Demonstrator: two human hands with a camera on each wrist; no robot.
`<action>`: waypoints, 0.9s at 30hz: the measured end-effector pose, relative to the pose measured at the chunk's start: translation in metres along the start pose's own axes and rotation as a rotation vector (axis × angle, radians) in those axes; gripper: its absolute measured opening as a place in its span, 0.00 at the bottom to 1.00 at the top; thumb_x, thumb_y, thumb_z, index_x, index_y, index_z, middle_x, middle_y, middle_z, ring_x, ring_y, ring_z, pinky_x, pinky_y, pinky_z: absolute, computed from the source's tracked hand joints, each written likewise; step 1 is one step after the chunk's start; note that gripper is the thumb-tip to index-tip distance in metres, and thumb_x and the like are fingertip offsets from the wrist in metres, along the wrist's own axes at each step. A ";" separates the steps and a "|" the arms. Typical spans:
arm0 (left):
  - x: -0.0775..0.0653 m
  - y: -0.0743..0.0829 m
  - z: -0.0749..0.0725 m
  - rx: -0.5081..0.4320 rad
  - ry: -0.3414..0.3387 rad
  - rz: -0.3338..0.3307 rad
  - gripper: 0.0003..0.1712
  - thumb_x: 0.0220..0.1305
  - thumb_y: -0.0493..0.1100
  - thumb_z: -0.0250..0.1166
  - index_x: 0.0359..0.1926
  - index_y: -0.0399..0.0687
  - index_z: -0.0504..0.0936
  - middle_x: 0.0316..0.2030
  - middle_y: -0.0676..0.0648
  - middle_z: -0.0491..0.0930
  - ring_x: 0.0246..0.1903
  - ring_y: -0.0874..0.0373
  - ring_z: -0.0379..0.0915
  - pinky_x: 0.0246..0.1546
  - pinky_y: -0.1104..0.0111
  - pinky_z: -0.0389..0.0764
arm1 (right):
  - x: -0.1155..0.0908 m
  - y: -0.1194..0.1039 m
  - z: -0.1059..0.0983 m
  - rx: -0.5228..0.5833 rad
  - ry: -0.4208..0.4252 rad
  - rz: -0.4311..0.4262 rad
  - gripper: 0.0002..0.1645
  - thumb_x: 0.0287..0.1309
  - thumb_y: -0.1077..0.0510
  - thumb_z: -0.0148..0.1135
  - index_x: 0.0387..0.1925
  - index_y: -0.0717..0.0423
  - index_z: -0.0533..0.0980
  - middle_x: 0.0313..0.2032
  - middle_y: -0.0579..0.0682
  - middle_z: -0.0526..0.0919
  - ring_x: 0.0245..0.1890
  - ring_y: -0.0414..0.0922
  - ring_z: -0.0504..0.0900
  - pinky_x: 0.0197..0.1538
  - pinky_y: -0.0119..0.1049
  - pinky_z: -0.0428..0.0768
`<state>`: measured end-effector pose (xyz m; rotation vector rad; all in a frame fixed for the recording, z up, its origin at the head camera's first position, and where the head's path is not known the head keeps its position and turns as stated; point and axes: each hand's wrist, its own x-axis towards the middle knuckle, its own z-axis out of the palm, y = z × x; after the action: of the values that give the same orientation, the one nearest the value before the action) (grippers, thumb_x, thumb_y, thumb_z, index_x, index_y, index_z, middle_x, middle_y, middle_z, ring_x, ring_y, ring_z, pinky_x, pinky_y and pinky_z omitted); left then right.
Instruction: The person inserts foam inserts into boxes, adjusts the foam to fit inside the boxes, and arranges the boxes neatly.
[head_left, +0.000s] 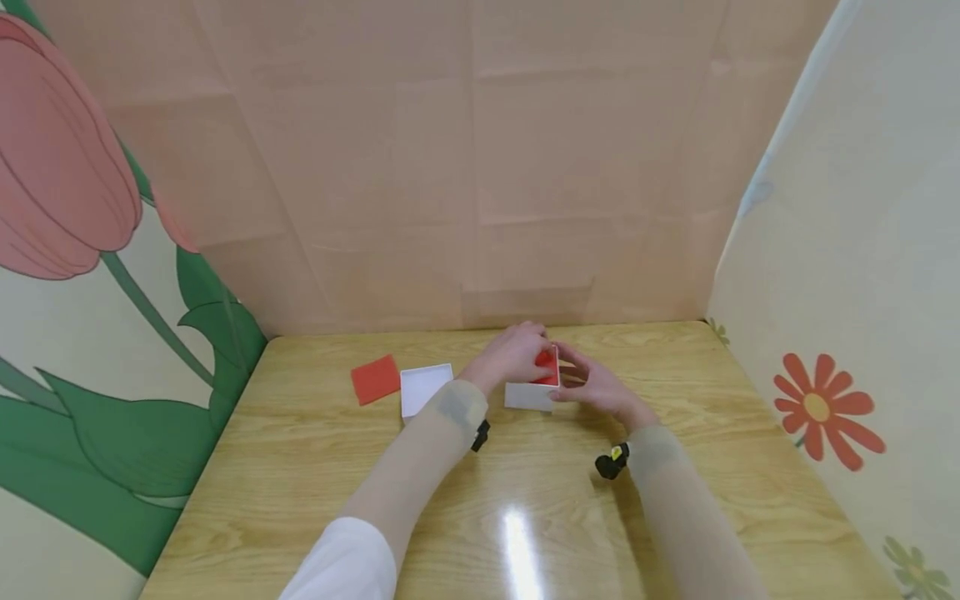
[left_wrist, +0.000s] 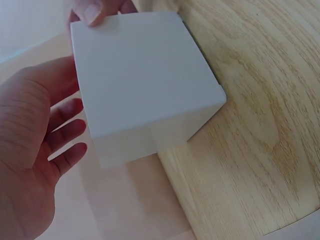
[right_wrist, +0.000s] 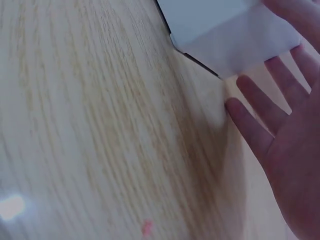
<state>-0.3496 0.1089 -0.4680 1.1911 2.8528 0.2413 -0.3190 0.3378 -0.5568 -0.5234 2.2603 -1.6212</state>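
Note:
A small white box [head_left: 528,397] stands toward the far edge of the table, with red [head_left: 551,360] showing inside its open top. My right hand [head_left: 596,387] grips the box from the right, thumb on the near face and fingers spread along the side. From the left, my left hand [head_left: 513,354] reaches over the top, its thumb and fingers at the red. In the left wrist view the box wall [left_wrist: 145,70] hides the left fingertips, so I cannot tell whether they pinch the red part. The right wrist view has the right fingers [right_wrist: 260,102] by the box's lower corner.
Left of the box lies a white shallow lid [head_left: 423,387], partly behind my left forearm. Farther left is a flat red square [head_left: 375,380]. The wooden table [head_left: 300,467] meets a pinkish backdrop [head_left: 375,208] behind, with flower-printed panels at both sides.

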 end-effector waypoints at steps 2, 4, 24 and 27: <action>0.000 0.000 0.000 0.019 -0.003 0.001 0.19 0.72 0.58 0.71 0.57 0.57 0.90 0.57 0.52 0.79 0.56 0.57 0.70 0.58 0.65 0.77 | 0.000 -0.002 0.001 -0.022 0.002 -0.008 0.62 0.62 0.53 0.80 0.87 0.39 0.51 0.84 0.48 0.56 0.79 0.62 0.62 0.76 0.61 0.66; 0.001 0.000 0.001 0.029 0.000 0.006 0.19 0.71 0.58 0.72 0.55 0.57 0.90 0.56 0.52 0.80 0.56 0.57 0.71 0.57 0.65 0.76 | 0.001 -0.005 0.002 -0.032 0.006 -0.023 0.63 0.62 0.54 0.80 0.87 0.41 0.51 0.83 0.49 0.56 0.79 0.62 0.61 0.76 0.61 0.67; -0.010 -0.014 -0.007 0.070 -0.036 -0.016 0.22 0.70 0.61 0.73 0.58 0.57 0.91 0.53 0.54 0.80 0.53 0.58 0.71 0.56 0.65 0.78 | 0.006 0.000 0.011 0.043 0.035 -0.035 0.55 0.68 0.54 0.75 0.86 0.40 0.53 0.82 0.53 0.59 0.79 0.63 0.61 0.77 0.66 0.62; -0.012 -0.018 -0.009 0.084 -0.046 -0.017 0.22 0.68 0.61 0.74 0.55 0.57 0.92 0.49 0.54 0.79 0.51 0.58 0.71 0.53 0.65 0.78 | 0.005 0.000 0.011 0.044 0.040 -0.024 0.55 0.68 0.53 0.75 0.86 0.38 0.54 0.81 0.54 0.59 0.79 0.63 0.61 0.77 0.65 0.63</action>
<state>-0.3545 0.0867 -0.4625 1.1695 2.8584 0.0931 -0.3189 0.3264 -0.5605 -0.5131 2.2495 -1.7041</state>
